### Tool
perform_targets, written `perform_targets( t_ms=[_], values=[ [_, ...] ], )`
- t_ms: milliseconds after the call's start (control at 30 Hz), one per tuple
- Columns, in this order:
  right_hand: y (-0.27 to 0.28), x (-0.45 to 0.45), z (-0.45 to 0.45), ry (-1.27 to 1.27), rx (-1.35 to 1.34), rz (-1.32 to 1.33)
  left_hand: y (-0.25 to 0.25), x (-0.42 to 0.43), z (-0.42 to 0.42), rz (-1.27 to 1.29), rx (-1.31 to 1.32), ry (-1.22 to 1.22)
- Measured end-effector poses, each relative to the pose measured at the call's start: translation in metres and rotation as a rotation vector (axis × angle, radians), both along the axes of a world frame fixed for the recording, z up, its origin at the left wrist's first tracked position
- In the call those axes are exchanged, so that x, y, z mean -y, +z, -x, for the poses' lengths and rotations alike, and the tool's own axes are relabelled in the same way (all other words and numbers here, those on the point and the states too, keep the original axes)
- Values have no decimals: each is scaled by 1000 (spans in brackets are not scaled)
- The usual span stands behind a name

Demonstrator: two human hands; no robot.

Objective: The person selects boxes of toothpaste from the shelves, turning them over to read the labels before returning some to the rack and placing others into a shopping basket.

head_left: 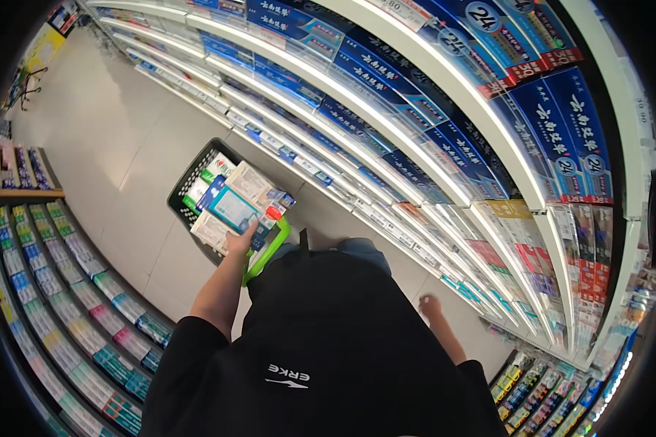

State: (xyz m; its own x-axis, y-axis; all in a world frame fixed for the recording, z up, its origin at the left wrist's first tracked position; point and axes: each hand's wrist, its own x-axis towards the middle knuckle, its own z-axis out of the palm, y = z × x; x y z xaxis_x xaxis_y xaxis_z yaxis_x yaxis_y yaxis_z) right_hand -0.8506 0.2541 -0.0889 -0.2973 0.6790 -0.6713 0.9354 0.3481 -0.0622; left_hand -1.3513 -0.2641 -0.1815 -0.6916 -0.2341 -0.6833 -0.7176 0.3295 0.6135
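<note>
My left hand [242,239] reaches over the near edge of a dark shopping basket [179,191] and touches a blue package [233,209] on top of the goods; its grip is partly hidden. Beside it rises the basket's bright green handle [268,255]. Pale packs [246,182], green-and-white packs [197,191] and small boxes fill the basket. On the other side of my body, my right hand [430,304] hangs low, away from any goods. It is small in view, and its fingers are hard to make out.
Lit shelves [386,109] of blue boxes run along the right side. Lower shelves [73,291] with rows of small packs curve along the left. Grey tiled floor [116,153] lies between them. Another rack [536,393] stands at the lower right.
</note>
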Motion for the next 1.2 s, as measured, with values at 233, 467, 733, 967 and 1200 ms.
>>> perform_targets(
  t_ms=[233,467,733,967,1200],
  values=[
    [-41,67,-109,385,29,135,40,-5,1,193,169,-112],
    [65,58,144,47,-175,144,123,82,11,-219,-32,-120],
    [229,131,374,32,-1027,665,330,14,60,-996,-58,-470],
    [329,158,424,-182,-1077,1386,356,-49,36,-1341,-30,-706],
    [336,180,397,-204,-987,1240,373,-78,3,-1080,51,-408]
  ],
)
